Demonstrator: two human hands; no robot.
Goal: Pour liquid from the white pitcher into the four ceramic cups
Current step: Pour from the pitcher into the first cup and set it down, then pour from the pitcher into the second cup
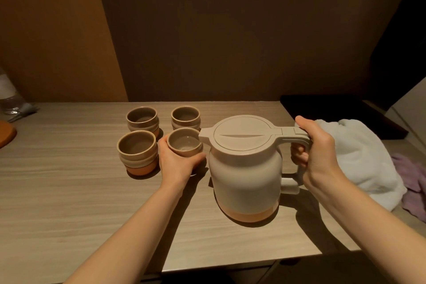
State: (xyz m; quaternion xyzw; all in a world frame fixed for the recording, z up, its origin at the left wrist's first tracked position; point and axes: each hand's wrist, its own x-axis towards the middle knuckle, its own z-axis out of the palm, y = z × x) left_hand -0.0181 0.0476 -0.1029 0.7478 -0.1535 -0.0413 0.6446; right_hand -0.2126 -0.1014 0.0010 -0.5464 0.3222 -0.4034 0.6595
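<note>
White pitcher (246,168): lidded, cream body over an orange base band, lifted or barely grounded at table (69,191) centre-right, roughly upright, spout (204,134) directed left and overlapping the rim of the near-right cup. Right hand (320,159): wrapped round the pitcher handle (299,138), thumb laid along its top, grip firm. Left hand (177,161): curled round the near-right cup (184,144), steadying it just under the spout. Remaining ceramic cups: near-left cup (137,152), far-left cup (142,120), far-right cup (185,117), all upright, grouped close, two by two. Contents of every cup: too dim to judge, though a faint sheen noted in the held one. Hazards, as judged: spout set so near the held rim that a hasty tilt likely to knock or tip the cup; lid apparently closed, so flow possibly sudden or off-line, wetting the left fingers or the tabletop; heavy vessel borne one-handed, hence risk of overshoot and overfilling; close spacing of cups, hence stray splashes into neighbours or a nudge from the knuckles. Also present: white towel (359,159) and purple cloth (412,182) at right, dark tray (334,108) behind, clear bottle (9,97) far left.
</note>
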